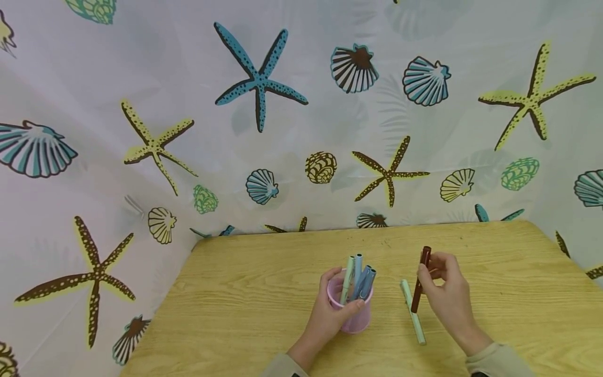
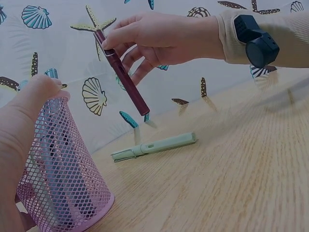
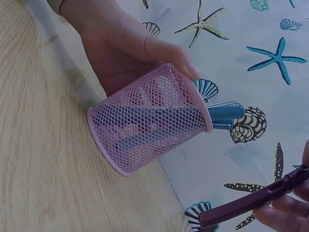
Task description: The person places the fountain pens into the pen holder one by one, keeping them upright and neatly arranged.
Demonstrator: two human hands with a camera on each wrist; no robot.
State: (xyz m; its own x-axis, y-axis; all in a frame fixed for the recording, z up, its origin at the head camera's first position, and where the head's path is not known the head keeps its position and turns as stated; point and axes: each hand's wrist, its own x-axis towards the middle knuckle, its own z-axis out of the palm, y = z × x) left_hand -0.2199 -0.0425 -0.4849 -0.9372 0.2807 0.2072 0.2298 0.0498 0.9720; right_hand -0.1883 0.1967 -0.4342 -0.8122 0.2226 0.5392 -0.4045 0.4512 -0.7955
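Right hand holds maroon pen up beside pink mesh cup; left hand steadies cup.

Head view: right hand pinches the maroon pen near its top between thumb and fingertips, the other fingers loosely curled. Pen's long axis is near upright, top toward 12 o'clock and slightly right, lower tip toward 6, clear of the wooden table. Pink mesh cup lies at about 9 o'clock from the pen, apart from it, mouth up. Left hand wraps the cup wall, thumb at the rim. Cup already holds a pale green pen and blue pens, leaning out toward 12. A mint pen lies flat on the table between cup and right hand, running roughly 11 to 5, just under the maroon pen's tip; whether they touch, cannot tell. Right hand is the nearer one to it.
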